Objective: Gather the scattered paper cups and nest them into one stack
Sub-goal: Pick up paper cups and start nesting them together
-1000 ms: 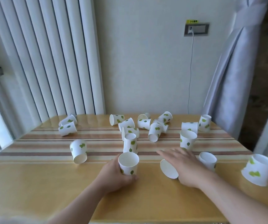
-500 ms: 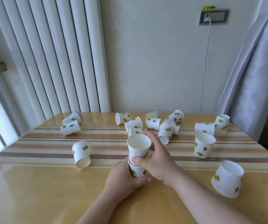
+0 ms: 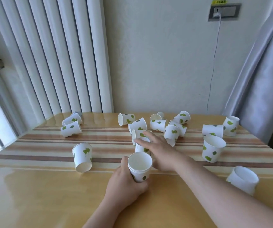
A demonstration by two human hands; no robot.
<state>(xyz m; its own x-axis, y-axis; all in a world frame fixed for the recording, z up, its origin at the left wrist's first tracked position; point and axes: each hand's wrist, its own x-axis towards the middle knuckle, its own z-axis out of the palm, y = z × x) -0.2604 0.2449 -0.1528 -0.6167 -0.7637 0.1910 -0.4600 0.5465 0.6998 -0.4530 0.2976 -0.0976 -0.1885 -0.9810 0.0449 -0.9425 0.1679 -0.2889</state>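
The left hand point(image 3: 126, 183) is wrapping its fingers around a short stack of nested cups point(image 3: 140, 167), holding it upright, mouth up, on the near middle of the table point(image 3: 34, 195). The right hand point(image 3: 158, 150) is reaching just beyond the stack, fingers spread, over an inverted cup point(image 3: 140, 148) whose base it is touching; no closed grip is showing. More leaf-printed cups are lying scattered farther back: an upside-down cup point(image 3: 82, 157) to the left, an upright cup point(image 3: 213, 148) to the right, and a toppled cluster point(image 3: 158, 125) near the far edge.
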